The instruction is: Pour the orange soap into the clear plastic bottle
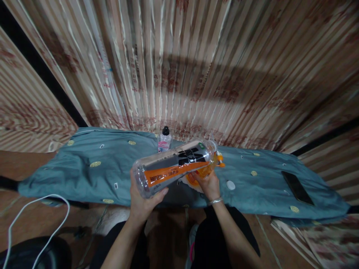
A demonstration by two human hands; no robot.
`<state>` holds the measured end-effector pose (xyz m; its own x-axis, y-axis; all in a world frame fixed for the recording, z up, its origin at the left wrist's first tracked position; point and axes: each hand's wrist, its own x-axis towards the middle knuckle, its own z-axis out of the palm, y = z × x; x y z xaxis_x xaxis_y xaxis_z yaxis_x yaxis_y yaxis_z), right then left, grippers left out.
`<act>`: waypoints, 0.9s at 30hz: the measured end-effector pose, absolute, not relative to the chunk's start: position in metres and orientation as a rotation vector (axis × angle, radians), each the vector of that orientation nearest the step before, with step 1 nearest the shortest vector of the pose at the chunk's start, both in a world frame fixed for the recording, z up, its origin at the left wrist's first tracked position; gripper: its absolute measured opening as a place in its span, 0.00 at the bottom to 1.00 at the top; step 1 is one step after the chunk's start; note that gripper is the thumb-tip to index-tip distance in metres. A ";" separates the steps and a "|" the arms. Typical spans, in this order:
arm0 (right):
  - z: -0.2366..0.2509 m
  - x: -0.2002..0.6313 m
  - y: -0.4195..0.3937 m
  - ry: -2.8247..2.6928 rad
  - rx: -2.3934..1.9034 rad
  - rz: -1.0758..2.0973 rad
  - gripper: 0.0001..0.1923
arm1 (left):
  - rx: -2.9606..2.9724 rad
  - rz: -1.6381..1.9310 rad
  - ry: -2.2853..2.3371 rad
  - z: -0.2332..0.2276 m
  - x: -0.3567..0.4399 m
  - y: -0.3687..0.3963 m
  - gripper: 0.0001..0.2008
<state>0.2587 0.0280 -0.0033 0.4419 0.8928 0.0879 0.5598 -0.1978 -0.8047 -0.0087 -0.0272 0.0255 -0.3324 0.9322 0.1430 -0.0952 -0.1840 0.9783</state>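
Blue cloth (98, 175): left hand (143, 200) grips tilted bottle (174, 166); right hand (209, 185) holds orange thing (203, 172) (perhaps a bottle), half hidden.

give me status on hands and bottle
Left hand grips big clear bottle, tipped on its side. Right hand on orange bottle at its mouth. White cap lies beside.

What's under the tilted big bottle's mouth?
The big bottle in the left hand tips over an orange container steadied by the right hand. Its opening and base are covered.
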 end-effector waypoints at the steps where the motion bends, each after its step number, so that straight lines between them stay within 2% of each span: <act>1: -0.003 0.259 0.028 -1.229 -1.873 0.527 0.35 | 1.050 1.637 1.266 0.027 -0.008 -0.027 0.48; 7: -0.004 0.259 0.028 -1.222 -1.844 0.534 0.35 | 1.033 1.652 1.292 0.033 -0.004 -0.027 0.40; 13: -0.005 0.260 0.028 -1.240 -1.856 0.519 0.34 | 1.075 1.635 1.290 0.027 -0.007 -0.028 0.38; 20: -0.002 0.258 0.028 -1.229 -1.879 0.506 0.39 | 1.043 1.633 1.282 0.031 -0.004 -0.026 0.40; 24: -0.002 0.258 0.027 -1.228 -1.863 0.519 0.36 | 0.992 1.700 1.316 0.034 -0.001 -0.025 0.49; 27: -0.002 0.259 0.027 -1.226 -1.872 0.510 0.35 | 1.025 1.666 1.310 0.029 -0.005 -0.026 0.50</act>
<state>0.2587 0.0273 -0.0022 0.4432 0.8910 0.0985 0.5582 -0.1883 -0.8080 -0.0049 -0.0257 0.0294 -0.3819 0.9148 0.1311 -0.0883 -0.1774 0.9802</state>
